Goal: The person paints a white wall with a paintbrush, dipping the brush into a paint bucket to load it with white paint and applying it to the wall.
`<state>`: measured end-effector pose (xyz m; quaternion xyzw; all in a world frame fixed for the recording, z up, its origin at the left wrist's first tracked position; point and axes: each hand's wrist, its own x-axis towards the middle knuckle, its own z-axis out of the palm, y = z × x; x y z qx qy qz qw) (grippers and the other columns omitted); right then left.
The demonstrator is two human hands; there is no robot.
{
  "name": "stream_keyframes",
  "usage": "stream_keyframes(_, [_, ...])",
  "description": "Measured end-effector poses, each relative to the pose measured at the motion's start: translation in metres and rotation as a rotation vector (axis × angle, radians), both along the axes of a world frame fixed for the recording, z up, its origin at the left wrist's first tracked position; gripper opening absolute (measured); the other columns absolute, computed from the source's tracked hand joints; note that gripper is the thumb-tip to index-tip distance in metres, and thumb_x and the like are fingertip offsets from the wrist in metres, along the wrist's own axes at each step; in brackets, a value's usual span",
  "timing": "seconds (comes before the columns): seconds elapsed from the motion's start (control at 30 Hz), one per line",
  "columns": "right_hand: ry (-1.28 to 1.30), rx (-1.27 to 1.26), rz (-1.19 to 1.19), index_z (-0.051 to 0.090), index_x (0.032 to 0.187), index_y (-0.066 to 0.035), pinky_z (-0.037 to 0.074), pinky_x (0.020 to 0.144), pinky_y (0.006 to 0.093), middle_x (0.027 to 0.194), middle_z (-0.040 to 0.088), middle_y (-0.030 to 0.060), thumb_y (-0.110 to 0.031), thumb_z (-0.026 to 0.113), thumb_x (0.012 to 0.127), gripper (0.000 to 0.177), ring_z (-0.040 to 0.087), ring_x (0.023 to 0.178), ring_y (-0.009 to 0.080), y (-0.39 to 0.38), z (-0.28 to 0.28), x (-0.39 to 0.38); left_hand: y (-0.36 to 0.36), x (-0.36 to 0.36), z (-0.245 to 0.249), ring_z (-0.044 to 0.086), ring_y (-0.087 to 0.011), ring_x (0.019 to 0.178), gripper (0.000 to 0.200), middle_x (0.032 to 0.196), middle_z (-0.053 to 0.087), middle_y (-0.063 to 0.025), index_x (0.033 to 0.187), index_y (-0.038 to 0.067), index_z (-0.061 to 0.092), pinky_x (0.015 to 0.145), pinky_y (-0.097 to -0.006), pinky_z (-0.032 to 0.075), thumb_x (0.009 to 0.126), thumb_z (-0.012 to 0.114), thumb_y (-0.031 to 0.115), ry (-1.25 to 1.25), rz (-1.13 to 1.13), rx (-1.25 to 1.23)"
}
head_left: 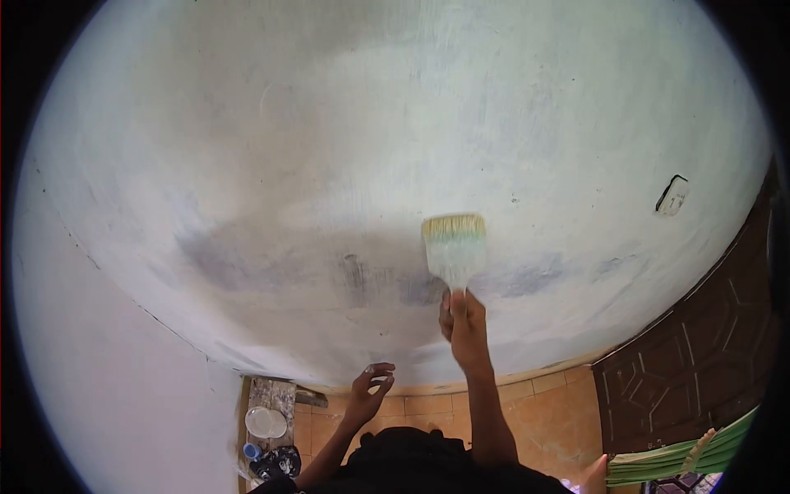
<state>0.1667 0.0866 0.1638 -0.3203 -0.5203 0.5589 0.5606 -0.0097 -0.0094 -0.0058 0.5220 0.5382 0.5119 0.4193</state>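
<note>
My right hand (466, 325) is closed round the handle of a wide paint brush (456, 247), held upright in front of the wall (329, 165). Pale paint coats the brush's body, and its yellowish bristles point up at the wall. Whether the bristles touch the wall, I cannot tell. Lower and to the left, my left hand (373, 387) holds nothing, its fingers apart and slightly curled. Grey smudges and patchy pale paint mark the wall around the brush.
A stained wooden bench (271, 393) at the lower left bears a white tub (266, 422) and a blue cup (252, 450). A switch plate (673, 196) is on the wall at right, above a dark carved door (683, 362) and green curtain (699, 457). Orange tiles (551, 420) cover the floor.
</note>
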Motion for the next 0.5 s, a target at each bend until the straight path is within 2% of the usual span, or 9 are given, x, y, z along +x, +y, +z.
stream_keyframes(0.07, [0.034,-0.065,0.037,0.044,0.081,-0.011,0.017,0.039,0.0201,0.057,0.028,-0.0079,-0.045,0.041,0.101,0.040,0.022,0.044,0.0017,-0.014,-0.004,0.002,0.001,0.003,0.002,0.062,-0.0148,0.101,0.020,0.110,0.064,-0.0047,0.112,0.006,0.060,0.082,-0.0309,0.050,0.093,0.061,0.013,-0.020,0.031,-0.013])
stream_keyframes(0.23, [-0.006,0.166,-0.009,0.043,0.081,-0.010,0.017,0.039,0.0208,0.055,0.029,-0.0072,-0.041,0.038,0.103,0.039,0.022,0.044,0.0013,0.003,0.056,0.005,0.005,0.011,0.004,0.061,-0.0143,0.101,0.020,0.109,0.064,-0.0045,0.112,0.005,0.060,0.084,-0.0304,0.049,0.093,0.061,0.012,-0.060,0.006,-0.021])
stream_keyframes(0.3, [0.005,0.203,0.003,0.043,0.081,-0.010,0.017,0.039,0.0206,0.055,0.029,-0.0071,-0.042,0.038,0.103,0.039,0.022,0.044,0.0014,0.012,0.062,0.002,0.008,0.013,0.005,0.061,-0.0142,0.101,0.019,0.109,0.064,-0.0043,0.111,0.005,0.061,0.084,-0.0303,0.049,0.093,0.061,0.012,-0.059,-0.017,-0.015])
stream_keyframes(0.37, [0.003,0.183,-0.016,0.043,0.080,-0.010,0.018,0.039,0.0202,0.056,0.031,-0.0073,-0.042,0.039,0.103,0.039,0.023,0.044,0.0013,0.019,0.045,-0.004,0.008,0.015,0.008,0.061,-0.0142,0.100,0.019,0.110,0.064,-0.0042,0.111,0.005,0.061,0.084,-0.0301,0.049,0.093,0.061,0.011,-0.046,-0.036,-0.003])
stream_keyframes(0.43, [-0.008,0.071,0.011,0.043,0.080,-0.010,0.018,0.039,0.0200,0.056,0.031,-0.0075,-0.042,0.039,0.103,0.040,0.024,0.044,0.0013,0.013,0.003,-0.004,0.008,0.016,0.004,0.062,-0.0144,0.101,0.018,0.110,0.064,-0.0041,0.110,0.005,0.062,0.084,-0.0306,0.050,0.093,0.061,0.011,-0.053,-0.054,0.011])
stream_keyframes(0.5, [0.011,-0.034,0.044,0.042,0.079,-0.010,0.019,0.040,0.0199,0.057,0.030,-0.0078,-0.042,0.040,0.103,0.040,0.025,0.045,0.0013,-0.002,-0.012,-0.004,0.008,0.017,-0.001,0.062,-0.0147,0.101,0.018,0.111,0.064,-0.0044,0.110,0.004,0.061,0.084,-0.0311,0.050,0.093,0.061,0.011,-0.046,-0.062,0.001])
